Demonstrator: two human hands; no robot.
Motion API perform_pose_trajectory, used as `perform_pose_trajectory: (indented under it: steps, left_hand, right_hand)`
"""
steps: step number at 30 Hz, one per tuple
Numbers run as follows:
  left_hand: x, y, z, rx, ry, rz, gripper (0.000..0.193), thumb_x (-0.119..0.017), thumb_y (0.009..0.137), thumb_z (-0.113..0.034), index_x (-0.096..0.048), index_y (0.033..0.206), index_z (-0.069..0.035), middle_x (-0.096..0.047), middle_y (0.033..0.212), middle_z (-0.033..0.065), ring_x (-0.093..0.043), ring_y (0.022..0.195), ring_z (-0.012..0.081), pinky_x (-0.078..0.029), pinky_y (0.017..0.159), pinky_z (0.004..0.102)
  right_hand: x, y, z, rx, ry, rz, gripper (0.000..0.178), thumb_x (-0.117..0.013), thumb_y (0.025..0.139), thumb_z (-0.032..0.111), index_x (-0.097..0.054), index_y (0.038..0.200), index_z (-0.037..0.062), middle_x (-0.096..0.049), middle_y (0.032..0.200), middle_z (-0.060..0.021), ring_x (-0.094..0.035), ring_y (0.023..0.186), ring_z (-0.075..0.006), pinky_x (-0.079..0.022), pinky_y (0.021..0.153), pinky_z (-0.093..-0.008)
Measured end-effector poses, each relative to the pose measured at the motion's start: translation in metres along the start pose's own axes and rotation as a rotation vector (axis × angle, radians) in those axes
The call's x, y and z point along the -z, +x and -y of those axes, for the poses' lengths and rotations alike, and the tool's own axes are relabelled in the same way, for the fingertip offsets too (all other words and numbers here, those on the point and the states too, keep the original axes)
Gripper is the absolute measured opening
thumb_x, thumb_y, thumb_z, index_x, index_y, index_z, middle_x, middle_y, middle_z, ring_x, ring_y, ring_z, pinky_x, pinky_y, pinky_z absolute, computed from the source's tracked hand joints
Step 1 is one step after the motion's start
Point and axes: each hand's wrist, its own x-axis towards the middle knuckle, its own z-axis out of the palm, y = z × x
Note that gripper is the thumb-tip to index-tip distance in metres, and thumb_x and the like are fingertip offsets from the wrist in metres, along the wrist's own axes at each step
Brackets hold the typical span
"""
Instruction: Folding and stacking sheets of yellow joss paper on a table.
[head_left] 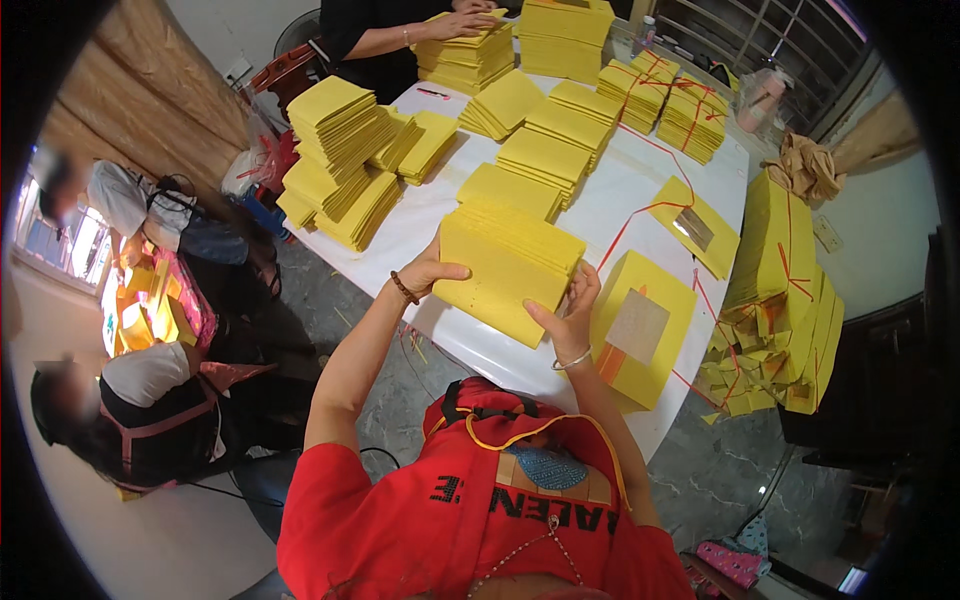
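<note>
Fingers of the left hand (435, 272) and right hand (570, 314) are parted around a yellow stack (510, 265), clasping its left and right sides over the desk's (465, 348) near edge. Far-right bundles (692, 118) are already tied; far-left piles (335, 125) lie untied.

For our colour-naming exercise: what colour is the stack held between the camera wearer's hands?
Yellow; the held stack shows best in the head view.

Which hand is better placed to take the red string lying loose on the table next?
Probably the right hand: the red string runs close beside it, while the left hand is farther off. Both hold the yellow stack, though.
</note>
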Motion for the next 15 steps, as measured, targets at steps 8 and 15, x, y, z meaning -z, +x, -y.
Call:
perform_pose_trajectory:
  steps: [8,15]
  left_hand:
    - [-0.067,0.016,-0.070,0.013,0.372,0.009,0.072,-0.048,0.090,-0.045,-0.011,0.142,-0.012,-0.052,0.113,0.0117,-0.052,0.097,0.0167,-0.041,0.085,0.0291]
    - [-0.125,0.004,-0.077,-0.426,0.589,-0.060,0.048,-0.060,0.087,-0.019,-0.042,0.129,-0.005,-0.054,0.110,0.0084,-0.055,0.085,0.0123,-0.047,0.077,0.0267]
  right_hand:
    - [0.050,-0.010,0.005,-0.273,0.610,-0.115,0.055,-0.058,0.082,0.019,-0.035,0.130,0.0077,-0.047,0.125,-0.0089,-0.046,0.115,-0.0197,-0.041,0.094,-0.0352]
    - [0.039,-0.012,0.023,-0.412,1.382,-0.156,0.050,-0.044,0.085,0.050,-0.050,0.124,0.0198,-0.053,0.125,-0.0019,-0.051,0.113,-0.0194,-0.041,0.092,-0.0405]
